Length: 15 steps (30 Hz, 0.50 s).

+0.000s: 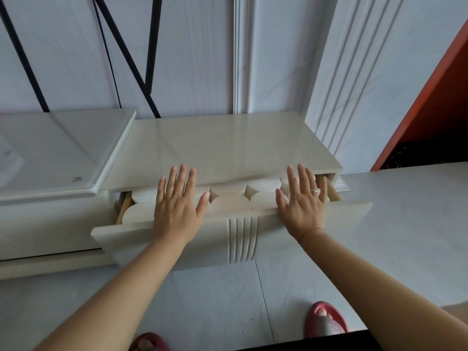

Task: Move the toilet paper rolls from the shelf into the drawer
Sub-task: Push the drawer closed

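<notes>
Drawer (pixel 329 219) stands partly open below the cabinet top (pixel 228 148). Toilet paper rolls (pixel 229 203) lie packed in two rows inside it, filling the visible gap from the left edge to the right. Left hand (pixel 176 209) spread flat, palm down, across the drawer's front edge and the rolls. Right hand (pixel 305 203) likewise spread flat near the right end. Neither hand grips anything. Red slippers (pixel 324 320) on the tiled floor.

1. We see only the tops of the toilet paper rolls (pixel 229 202); the drawer (pixel 177 239) hides the rest.
2. Our hands cover some rolls.
3. The picture's edge cuts off one slipper (pixel 148 343).
</notes>
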Motion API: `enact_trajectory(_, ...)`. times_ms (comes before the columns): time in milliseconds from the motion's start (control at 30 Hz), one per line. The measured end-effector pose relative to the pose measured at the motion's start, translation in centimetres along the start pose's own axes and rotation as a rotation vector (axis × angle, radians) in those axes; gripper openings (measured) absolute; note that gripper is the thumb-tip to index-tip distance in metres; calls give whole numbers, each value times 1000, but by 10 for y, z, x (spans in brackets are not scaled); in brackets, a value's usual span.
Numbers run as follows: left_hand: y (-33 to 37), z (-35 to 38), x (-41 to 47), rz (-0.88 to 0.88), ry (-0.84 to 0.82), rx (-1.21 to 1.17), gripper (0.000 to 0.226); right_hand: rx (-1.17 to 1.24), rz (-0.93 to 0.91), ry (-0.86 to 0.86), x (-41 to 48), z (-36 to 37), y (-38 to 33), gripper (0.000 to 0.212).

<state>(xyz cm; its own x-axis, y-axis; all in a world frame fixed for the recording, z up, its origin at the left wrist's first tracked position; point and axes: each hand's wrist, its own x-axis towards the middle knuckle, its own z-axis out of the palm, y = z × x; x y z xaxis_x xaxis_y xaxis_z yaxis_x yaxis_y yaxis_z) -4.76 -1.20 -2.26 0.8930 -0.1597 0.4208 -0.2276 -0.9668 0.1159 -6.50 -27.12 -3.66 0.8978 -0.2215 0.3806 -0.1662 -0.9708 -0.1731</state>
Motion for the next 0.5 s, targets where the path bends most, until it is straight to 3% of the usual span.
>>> enact_trajectory(133,-7,14,24,-41,-46,9,73,21,1,-28,25,15,-1,68)
enact_trajectory(500,-19,30,57,52,-44,48,79,7,-11,-12,64,35,-7,70)
